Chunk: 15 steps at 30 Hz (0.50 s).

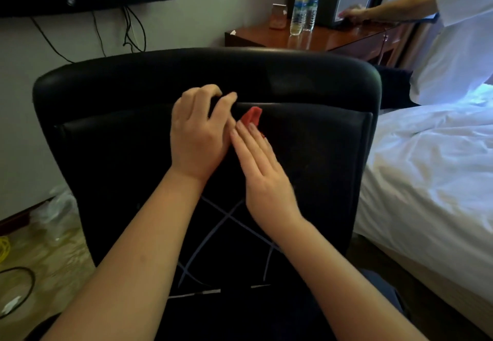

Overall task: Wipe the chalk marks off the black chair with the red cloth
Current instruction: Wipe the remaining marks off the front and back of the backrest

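Red cloth (pixel 252 118) under flat right hand (pixel 264 172), left hand (pixel 197 132) clutching black chair (pixel 320 154) seam, chalk marks (pixel 227 217) nearer

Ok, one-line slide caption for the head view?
Head view: left hand grips the black chair back while right hand presses the red cloth flat, above the chalk marks.

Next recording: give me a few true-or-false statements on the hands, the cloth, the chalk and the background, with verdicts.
1. The right hand lies flat, fingertips on the red cloth. True.
2. The chalk marks are wiped off the chair. False: white lines cross below the wrists.
3. The left hand holds the cloth. False: its fingers curl over the chair's padding.
4. Two bottles stand on the wooden table. True.
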Available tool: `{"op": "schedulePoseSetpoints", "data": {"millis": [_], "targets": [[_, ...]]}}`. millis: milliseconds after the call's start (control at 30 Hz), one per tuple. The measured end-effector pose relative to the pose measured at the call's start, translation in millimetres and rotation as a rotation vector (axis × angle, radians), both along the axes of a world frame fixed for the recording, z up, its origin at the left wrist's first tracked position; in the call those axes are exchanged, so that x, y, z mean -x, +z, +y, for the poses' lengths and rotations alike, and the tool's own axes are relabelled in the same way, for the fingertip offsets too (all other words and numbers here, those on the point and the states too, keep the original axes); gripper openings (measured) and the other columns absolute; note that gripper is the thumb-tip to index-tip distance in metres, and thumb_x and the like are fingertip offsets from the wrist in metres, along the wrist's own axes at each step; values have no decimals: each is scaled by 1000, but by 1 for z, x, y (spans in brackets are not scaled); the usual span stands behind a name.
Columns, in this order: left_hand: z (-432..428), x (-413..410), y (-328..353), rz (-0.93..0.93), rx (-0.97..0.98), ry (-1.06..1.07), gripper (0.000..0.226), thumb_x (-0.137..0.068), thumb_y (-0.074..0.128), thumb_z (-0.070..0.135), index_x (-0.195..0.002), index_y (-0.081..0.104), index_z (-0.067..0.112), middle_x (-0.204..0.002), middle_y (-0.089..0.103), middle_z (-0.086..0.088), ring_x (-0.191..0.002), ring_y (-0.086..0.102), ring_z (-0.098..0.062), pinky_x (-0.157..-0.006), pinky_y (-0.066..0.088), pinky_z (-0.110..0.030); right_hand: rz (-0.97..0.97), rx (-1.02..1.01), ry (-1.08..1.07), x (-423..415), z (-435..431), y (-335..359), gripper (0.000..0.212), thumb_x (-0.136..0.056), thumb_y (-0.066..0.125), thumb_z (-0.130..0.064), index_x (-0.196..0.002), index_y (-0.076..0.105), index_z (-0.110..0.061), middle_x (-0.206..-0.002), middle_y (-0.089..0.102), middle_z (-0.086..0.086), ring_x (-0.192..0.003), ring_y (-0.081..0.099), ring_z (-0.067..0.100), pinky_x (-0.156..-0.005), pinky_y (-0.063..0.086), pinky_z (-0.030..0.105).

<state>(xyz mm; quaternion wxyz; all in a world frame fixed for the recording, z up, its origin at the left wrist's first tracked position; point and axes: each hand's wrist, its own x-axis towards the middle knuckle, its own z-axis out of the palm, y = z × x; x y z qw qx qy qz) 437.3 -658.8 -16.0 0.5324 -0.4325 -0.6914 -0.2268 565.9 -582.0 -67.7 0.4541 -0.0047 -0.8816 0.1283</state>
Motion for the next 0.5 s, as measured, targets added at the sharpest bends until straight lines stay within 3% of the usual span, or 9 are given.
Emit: {"op": "schedulePoseSetpoints", "data": {"millis": [133,233,300,400,500], "targets": [[3,-5,0,-36,-37,-26,26,-98,44,13,-101,69,4,-98,64,-16,-94,51,-27,-81,44,-38,-15,33,-83,-33,51,7,56,-93,48,13,-147,39,0,-158,28,20,-147,29,31,-117,33,47],[3,-6,-1,-40,-63,-14,23,-96,46,10,-99,68,4,-96,64,-16,-94,50,-27,-79,44,-37,119,106,-282,-58,102,20,51,-94,44,14,-143,44,3,-153,37,14,-145,32,30,-121,25,40],[-1,-6,-2,-44,-77,-8,23,-96,46,9,-99,68,4,-96,64,-16,-93,50,-27,-78,44,-38,203,197,-373,-69,125,22,46,-95,44,10,-140,48,2,-146,49,15,-140,41,29,-118,30,40],[-6,-5,-2,-44,-83,-4,26,-98,44,11,-100,68,4,-96,64,-16,-93,50,-27,-78,45,-38,260,247,-317,-74,117,5,41,-98,42,8,-139,48,7,-144,51,16,-138,45,25,-113,40,42],[-6,-5,-2,-39,-99,3,26,-98,44,11,-100,69,4,-95,64,-15,-93,48,-25,-77,46,-37,271,159,-238,-74,92,-13,35,-98,44,12,-132,55,9,-138,55,20,-131,52,29,-105,46,51]]}}
